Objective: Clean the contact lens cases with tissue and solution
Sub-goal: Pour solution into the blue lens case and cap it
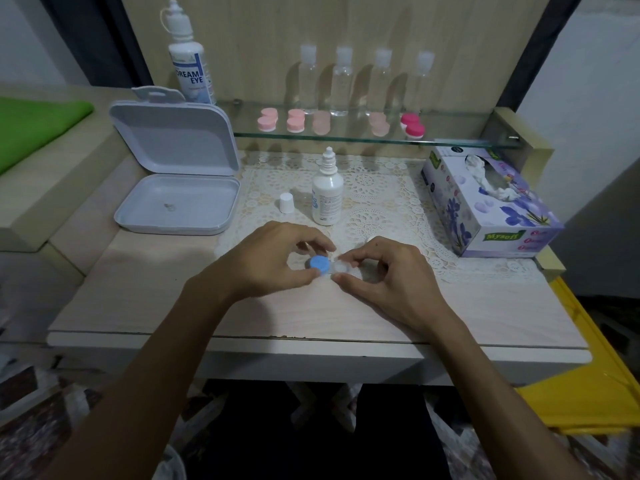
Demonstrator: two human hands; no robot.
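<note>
Pale desk (138,306) – left hand (273,258) pinched the lens case (320,265) by its blue cap; right hand (384,275) gripped the white side, probably tissue tucked underneath.

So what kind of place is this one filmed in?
Probably a home dresser or vanity corner, not a lab: a lace mat covers the tabletop, a floral tissue box sits at right, and contact lens cases line a glass shelf.
</note>
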